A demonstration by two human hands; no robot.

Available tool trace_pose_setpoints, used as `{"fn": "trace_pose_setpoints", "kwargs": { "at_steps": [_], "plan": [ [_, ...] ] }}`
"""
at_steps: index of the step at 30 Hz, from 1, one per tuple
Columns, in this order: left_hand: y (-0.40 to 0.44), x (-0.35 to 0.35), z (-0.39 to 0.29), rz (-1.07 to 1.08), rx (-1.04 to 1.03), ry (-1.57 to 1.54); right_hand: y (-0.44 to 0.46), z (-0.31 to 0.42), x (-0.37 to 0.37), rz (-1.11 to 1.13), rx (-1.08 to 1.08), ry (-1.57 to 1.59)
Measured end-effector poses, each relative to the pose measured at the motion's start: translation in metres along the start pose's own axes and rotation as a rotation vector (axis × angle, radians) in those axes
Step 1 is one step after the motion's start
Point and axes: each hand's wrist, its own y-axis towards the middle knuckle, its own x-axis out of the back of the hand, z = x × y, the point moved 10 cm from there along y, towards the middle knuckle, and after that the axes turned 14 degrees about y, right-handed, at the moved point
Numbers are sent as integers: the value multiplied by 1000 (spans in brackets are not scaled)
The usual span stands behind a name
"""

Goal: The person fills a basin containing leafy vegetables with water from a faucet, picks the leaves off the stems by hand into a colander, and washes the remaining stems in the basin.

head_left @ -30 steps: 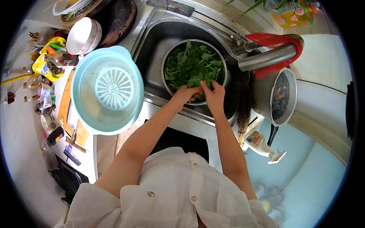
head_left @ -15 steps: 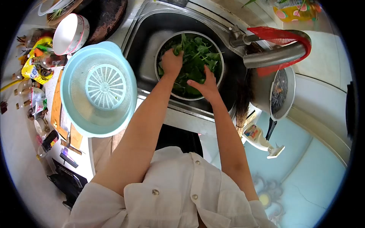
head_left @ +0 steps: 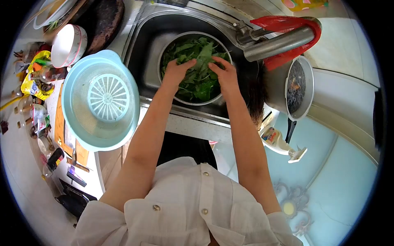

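Green leafy vegetables [head_left: 199,82] fill a round metal bowl [head_left: 161,67] that stands in the sink [head_left: 141,49]. My left hand [head_left: 177,71] is over the left part of the leaves, thumb stretched toward the middle and touching them. Opposite it, my right hand [head_left: 225,73] has its thumb and forefinger apart at the right side of the same leaves. Some leaves lie raised between the two hands. The fingertips of my left hand are partly hidden among the greens.
A light blue colander [head_left: 130,88] sits left of the sink. The faucet [head_left: 279,44] with red mesh reaches in from the right, near a pot [head_left: 310,88] and a spray bottle [head_left: 277,141]. A knife [head_left: 74,156] lies on a cutting board [head_left: 82,153] at the left.
A second ago both hands were pinched together at the bowl's near edge; they then parted. Now they are on either side of the leaves, and the view has shifted slightly.
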Motion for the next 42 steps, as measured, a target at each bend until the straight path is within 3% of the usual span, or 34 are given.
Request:
{"fn": "trace_pose_setpoints", "kwargs": {
  "at_steps": [3,6,8,10,11,12,14,15,16,18,19,20,23,25,26,28,29,32,36,39,40,42],
  "plan": [
    [5,8,24,4,173,-188,-1,-7,5,70,-23,73],
    [0,19,14,-35,151,-222,6,-37,17,36,-69,105],
    [-2,22,12,-75,162,-172,5,-24,29,-175,151,-236],
    [-3,28,13,-117,174,-124,-4,3,8,-98,250,-153],
    [-2,17,4,8,84,-49,-11,21,-3,-26,347,-70],
    [-4,3,-6,137,-7,25,-14,26,-5,-31,347,-72],
    [-8,0,-7,94,28,-48,-16,27,-30,139,331,-478],
    [-9,3,-8,40,61,-122,-9,19,-25,150,233,-526],
    [-8,4,-10,39,57,-123,-5,13,-20,151,237,-527],
    [-4,12,-10,43,79,-244,5,-9,5,72,243,-196],
    [-1,16,-7,38,122,-228,13,-30,14,82,99,-197],
    [-1,20,-7,37,123,-225,15,-43,14,82,97,-194],
    [-2,14,-11,136,139,-256,4,-21,25,-161,404,-558],
    [3,11,-3,166,154,-75,-2,8,25,-90,355,-9],
    [3,9,-1,168,155,-74,-11,27,16,-92,354,-8],
    [1,-11,-5,274,90,-52,-23,27,-7,-18,61,-34],
    [0,-16,-8,280,54,-121,-16,23,-17,157,99,-185],
    [11,-6,-10,149,-109,48,-18,26,3,-36,91,42],
    [-1,-11,-3,162,-31,150,-7,-1,25,-89,-25,238],
    [-12,-43,-3,478,-167,542,-10,-4,26,-86,-49,282],
    [-10,-42,2,477,-168,543,-12,-3,28,-109,-58,241],
    [-1,-20,1,224,-261,727,-7,-6,41,-199,-16,191]
  ]
}}
